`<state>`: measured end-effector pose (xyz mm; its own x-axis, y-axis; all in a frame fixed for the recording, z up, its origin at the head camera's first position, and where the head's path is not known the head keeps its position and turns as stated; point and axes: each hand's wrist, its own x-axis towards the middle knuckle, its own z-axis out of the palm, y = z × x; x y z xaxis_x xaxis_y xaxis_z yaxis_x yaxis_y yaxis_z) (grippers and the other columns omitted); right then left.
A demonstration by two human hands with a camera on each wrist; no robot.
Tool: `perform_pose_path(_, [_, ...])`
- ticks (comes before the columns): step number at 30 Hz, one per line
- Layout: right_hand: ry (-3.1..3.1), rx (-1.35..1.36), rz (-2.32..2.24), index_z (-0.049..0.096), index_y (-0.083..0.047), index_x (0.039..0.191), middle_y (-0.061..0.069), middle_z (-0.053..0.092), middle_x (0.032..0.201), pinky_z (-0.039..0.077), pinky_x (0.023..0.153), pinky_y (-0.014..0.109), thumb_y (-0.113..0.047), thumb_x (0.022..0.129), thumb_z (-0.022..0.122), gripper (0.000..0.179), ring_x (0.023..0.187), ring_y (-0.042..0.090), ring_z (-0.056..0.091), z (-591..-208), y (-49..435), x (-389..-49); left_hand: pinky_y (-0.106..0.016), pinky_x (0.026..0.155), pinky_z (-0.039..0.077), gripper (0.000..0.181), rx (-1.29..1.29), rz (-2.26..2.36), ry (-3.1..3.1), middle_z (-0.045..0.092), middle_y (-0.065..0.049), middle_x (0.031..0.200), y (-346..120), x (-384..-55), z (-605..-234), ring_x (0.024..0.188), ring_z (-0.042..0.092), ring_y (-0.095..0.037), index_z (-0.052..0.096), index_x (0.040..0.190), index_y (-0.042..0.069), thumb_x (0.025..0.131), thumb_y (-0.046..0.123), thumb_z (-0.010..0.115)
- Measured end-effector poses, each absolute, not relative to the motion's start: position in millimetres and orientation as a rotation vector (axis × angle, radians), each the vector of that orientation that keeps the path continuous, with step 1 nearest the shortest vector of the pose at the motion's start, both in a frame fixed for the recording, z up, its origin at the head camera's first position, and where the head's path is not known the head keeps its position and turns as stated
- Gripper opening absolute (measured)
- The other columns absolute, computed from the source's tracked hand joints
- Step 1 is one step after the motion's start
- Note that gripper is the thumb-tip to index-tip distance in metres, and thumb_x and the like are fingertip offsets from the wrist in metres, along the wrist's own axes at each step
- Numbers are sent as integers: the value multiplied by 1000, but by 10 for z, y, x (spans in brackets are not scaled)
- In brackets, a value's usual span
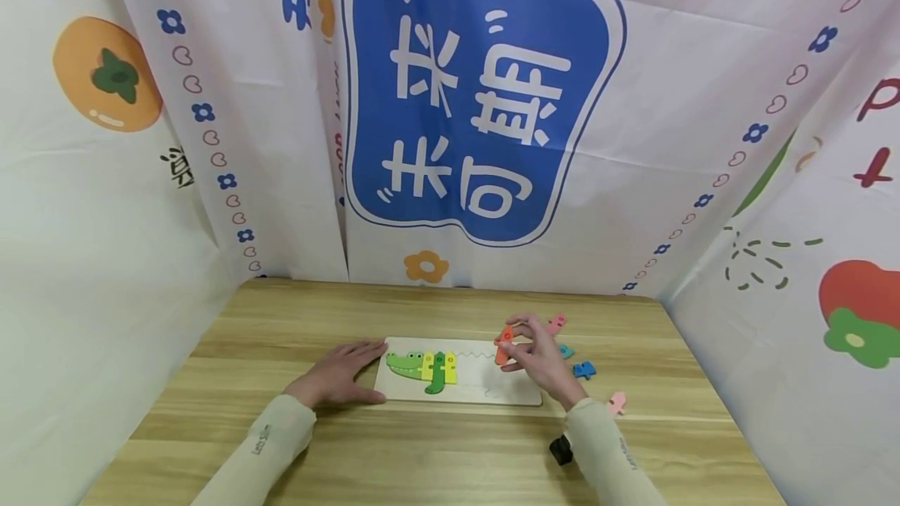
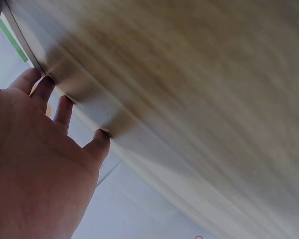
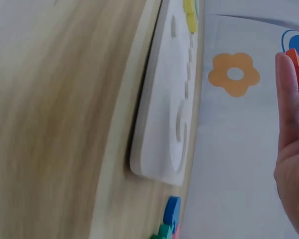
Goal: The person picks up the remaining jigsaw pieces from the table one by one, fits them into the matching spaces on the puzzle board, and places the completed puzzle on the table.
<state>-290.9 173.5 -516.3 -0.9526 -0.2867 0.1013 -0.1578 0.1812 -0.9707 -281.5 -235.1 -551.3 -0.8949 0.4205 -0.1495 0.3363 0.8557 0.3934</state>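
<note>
Alignment is, I think, what this step asks for most. Taking the middle of the white board (image 1: 516,390) as my clock's centre, I hold the orange piece (image 1: 505,346) up above it at about two o'clock. To place it well, I should turn it until its edge agrees with the carved line (image 1: 476,354), lower it flat, and only then press with a light finger. If it enters tilted, it may catch, so better to lift and try again than to force. The last yellow piece (image 1: 451,369), close to the centre toward nine o'clock, can be my guide for direction.

About the fingers: my right hand (image 1: 540,356) pinches the orange piece between thumb and fingertips, so they are apart only by what the piece needs. My left hand (image 1: 337,373) lies at nine o'clock, fingers rather straight, the thumb spread well away from them; it touches the left end of the board, which should help against sliding.

Beyond the board lie loose pieces: a deep pink piece (image 1: 557,324) at two o'clock, a blue piece (image 1: 584,370) at three, a pale pink piece (image 1: 617,403) slightly after three.
</note>
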Motion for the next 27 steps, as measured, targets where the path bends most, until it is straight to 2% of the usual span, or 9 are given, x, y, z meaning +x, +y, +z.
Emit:
perform_pose_path(5, [2403,-355,-1841,60,-12,134,15,62,120,66,70,43,-11,97,73,40,78,24,76,-5245,1595,-2937,-69,124,21,100,580,533,2800,31,-12,170,-2356,-2818,-5504,156,25,-44,33,164,20,85,69,72])
perform_pose_path(12, [2371,-281,-1820,60,-6,135,16,60,112,66,70,46,-12,96,75,43,74,22,75,-5377,1365,-2977,-68,124,20,101,569,514,2808,31,-10,170,-2369,-2820,-5532,156,25,-44,33,164,22,84,71,71])
perform_pose_path(19, [2389,-257,-1679,62,-6,131,14,61,103,65,62,36,-10,96,74,36,64,17,71,-5493,1158,-2999,-68,124,20,101,573,518,2806,31,-10,170,-2365,-2813,-5542,156,24,-44,32,164,22,85,71,71])
perform_pose_path(27, [2329,-252,-1703,62,-2,128,14,61,101,66,63,35,-5,97,72,33,73,18,69,-5501,1056,-3018,-68,124,20,100,570,538,2803,31,-11,170,-2353,-2808,-5527,156,25,-44,33,164,22,84,70,72])
